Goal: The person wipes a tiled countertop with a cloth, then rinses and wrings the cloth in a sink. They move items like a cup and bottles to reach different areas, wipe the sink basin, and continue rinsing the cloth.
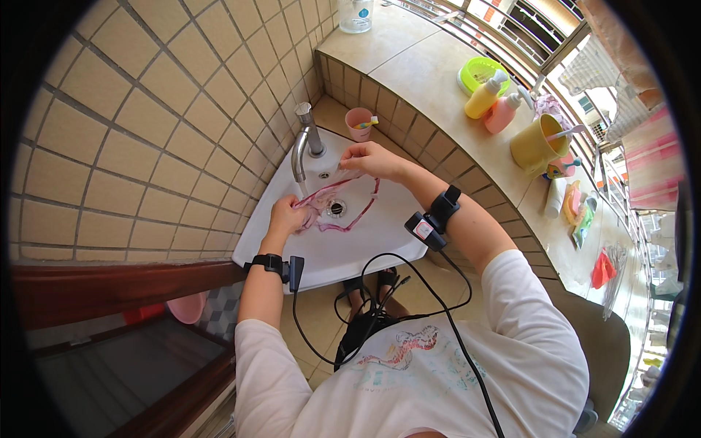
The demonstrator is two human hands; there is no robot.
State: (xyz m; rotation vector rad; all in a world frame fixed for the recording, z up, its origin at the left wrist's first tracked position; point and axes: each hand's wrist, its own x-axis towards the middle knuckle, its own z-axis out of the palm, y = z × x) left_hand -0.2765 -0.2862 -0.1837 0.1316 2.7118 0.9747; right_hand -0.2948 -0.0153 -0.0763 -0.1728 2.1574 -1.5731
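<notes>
A sheer, pale cloth with dark pink edging [361, 219] lies spread in the white corner washbasin [263, 256]. My left hand [288, 212] grips a bunched pink part of it at the basin's left side. At the back of the basin, my right hand [369, 161] pinches a thin whitish part of the same cloth between thumb and fingers. Water runs from the metal faucet [300, 156] just beside my left hand. The round drain [335, 208] shows inside the loop of the pink edging.
A pink cup [360, 123] with a toothbrush stands behind the basin. The tiled ledge [405, 65] carries a yellow pump bottle [484, 98], a pink pump bottle [503, 114] and a yellow mug [534, 145]. Black cables [383, 317] hang from my wrist devices across my lap.
</notes>
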